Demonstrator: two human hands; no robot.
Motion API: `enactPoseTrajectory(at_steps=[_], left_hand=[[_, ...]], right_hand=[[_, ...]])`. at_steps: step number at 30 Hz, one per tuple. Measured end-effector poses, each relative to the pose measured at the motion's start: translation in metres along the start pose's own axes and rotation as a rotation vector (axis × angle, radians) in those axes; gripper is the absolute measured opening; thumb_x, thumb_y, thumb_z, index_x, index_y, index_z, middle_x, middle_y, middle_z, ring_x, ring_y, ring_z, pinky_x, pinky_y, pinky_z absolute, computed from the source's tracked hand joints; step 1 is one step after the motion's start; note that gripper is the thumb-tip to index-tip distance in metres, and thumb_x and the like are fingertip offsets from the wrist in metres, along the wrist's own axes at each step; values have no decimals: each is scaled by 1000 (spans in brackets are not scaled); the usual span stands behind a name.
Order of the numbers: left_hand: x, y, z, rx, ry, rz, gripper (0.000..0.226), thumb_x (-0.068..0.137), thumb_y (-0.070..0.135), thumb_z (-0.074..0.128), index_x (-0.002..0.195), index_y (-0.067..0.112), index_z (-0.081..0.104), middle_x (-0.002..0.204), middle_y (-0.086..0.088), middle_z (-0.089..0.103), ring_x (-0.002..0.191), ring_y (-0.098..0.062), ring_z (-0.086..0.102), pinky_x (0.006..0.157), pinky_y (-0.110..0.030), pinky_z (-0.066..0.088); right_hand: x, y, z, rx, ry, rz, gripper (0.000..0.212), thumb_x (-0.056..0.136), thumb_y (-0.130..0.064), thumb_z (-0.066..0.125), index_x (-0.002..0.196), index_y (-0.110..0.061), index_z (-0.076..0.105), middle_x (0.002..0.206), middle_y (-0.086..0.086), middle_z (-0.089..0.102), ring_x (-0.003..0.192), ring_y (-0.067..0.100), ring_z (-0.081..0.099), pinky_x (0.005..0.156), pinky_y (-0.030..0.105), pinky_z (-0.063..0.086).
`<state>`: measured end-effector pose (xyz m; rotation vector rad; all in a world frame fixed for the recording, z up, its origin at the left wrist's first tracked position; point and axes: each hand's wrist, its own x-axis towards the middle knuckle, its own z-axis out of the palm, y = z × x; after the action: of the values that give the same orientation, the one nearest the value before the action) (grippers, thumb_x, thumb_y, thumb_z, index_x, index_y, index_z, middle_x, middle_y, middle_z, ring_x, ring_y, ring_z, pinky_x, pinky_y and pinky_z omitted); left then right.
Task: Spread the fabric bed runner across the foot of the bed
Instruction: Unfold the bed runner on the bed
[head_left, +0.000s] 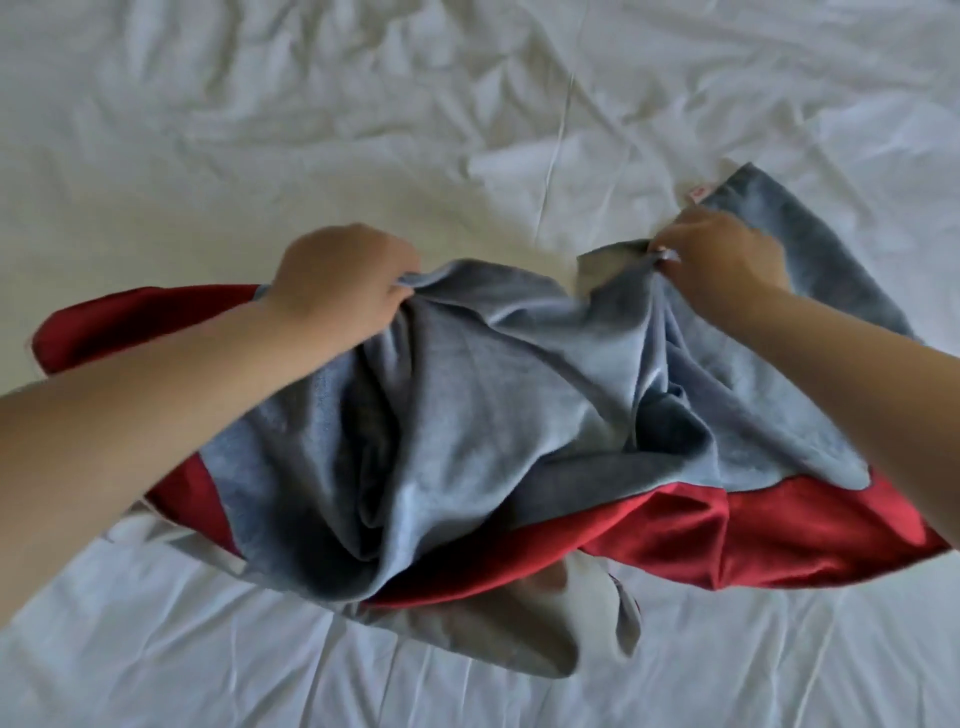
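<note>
White, wrinkled sheeting is covering the bed (260, 104) from near to far, and the bed runner (467, 415) is lying bunched in a heap on it, right in front of me in the middle of the view. Its grey face is showing on top, while its red side is peeking out at the left, along the near edge and at the right.

My left grip (337, 280) is pinching a grey fold at the far left of the heap, fingers curled round the cloth. My right grip (727, 254) is clutching another grey fold at the far right, just beside a small pale label (696, 192) at the runner's edge. Between the two, the cloth is sagging in deep creases.

I am judging this to be the opening-out step: the runner is gathered, not yet laid flat. The next move is probably calling for my arms to draw well apart, left and right, pulling the slack out. After that comes lowering the cloth straight across the bed, with the twisted near part shaken free first.
</note>
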<state>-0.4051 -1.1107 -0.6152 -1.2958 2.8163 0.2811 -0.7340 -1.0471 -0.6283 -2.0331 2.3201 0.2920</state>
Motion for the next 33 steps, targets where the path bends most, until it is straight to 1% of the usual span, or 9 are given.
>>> enactPoseTrajectory(at_steps=[4, 9, 14, 16, 19, 21, 24, 28, 33], left_hand=[[16, -34, -4, 41, -2, -69, 14, 89, 18, 56, 76, 14, 61, 76, -14, 60, 75, -36, 58, 58, -34, 39], [45, -48, -2, 163, -51, -105, 17, 93, 13, 51, 83, 5, 63, 76, -15, 61, 70, -33, 56, 53, -33, 36], [58, -47, 7, 181, -62, -154, 20, 92, 12, 52, 74, 7, 59, 69, -12, 57, 62, -30, 52, 51, -29, 32], [56, -45, 11, 151, -30, -111, 18, 92, 21, 51, 81, 10, 61, 71, -10, 58, 64, -30, 54, 51, -29, 35], [48, -50, 12, 116, 57, -70, 37, 90, 45, 49, 104, 14, 63, 90, -8, 65, 77, -31, 61, 56, -28, 39], [39, -57, 9, 120, 120, -60, 48, 88, 52, 45, 113, 14, 61, 99, -10, 66, 84, -33, 62, 59, -31, 43], [23, -69, 5, 120, 176, -51, 53, 87, 54, 41, 116, 13, 59, 103, -11, 67, 90, -34, 62, 64, -38, 49], [-4, -89, 4, 111, 183, -88, 54, 89, 55, 37, 118, 15, 58, 107, -9, 67, 93, -32, 62, 65, -37, 49], [-39, -124, 15, 129, 124, -181, 53, 90, 55, 36, 111, 14, 61, 99, -8, 68, 86, -31, 63, 62, -35, 50]], right_hand=[[14, -1, -7, 47, 61, 190, 20, 93, -21, 47, 94, -18, 66, 104, 11, 61, 86, 33, 60, 59, 33, 39], [33, -14, -12, 35, 88, 263, 21, 87, -13, 47, 91, -15, 67, 86, 12, 61, 75, 31, 57, 57, 32, 40], [43, -35, -7, -51, -99, 332, 24, 85, -7, 53, 106, -11, 62, 103, 15, 60, 96, 35, 59, 65, 33, 41], [43, -52, -7, -38, -140, 331, 34, 83, -10, 57, 117, -13, 55, 112, 14, 55, 105, 34, 55, 69, 35, 42], [44, -81, -16, 19, -119, 242, 48, 81, -18, 60, 128, -17, 46, 121, 12, 49, 109, 34, 51, 72, 38, 41], [46, -102, -24, 66, -56, 113, 48, 84, -23, 57, 130, -19, 45, 124, 10, 49, 108, 32, 52, 73, 39, 41], [47, -140, -36, 178, 15, -77, 46, 88, -31, 53, 132, -21, 44, 126, 7, 51, 110, 29, 52, 79, 38, 41], [45, -200, -46, 243, 47, -265, 41, 93, -38, 47, 131, -22, 46, 126, 4, 52, 112, 26, 52, 83, 38, 43], [43, -269, -43, 246, 4, -414, 39, 95, -42, 43, 128, -22, 49, 119, 3, 56, 109, 25, 53, 82, 36, 41]])
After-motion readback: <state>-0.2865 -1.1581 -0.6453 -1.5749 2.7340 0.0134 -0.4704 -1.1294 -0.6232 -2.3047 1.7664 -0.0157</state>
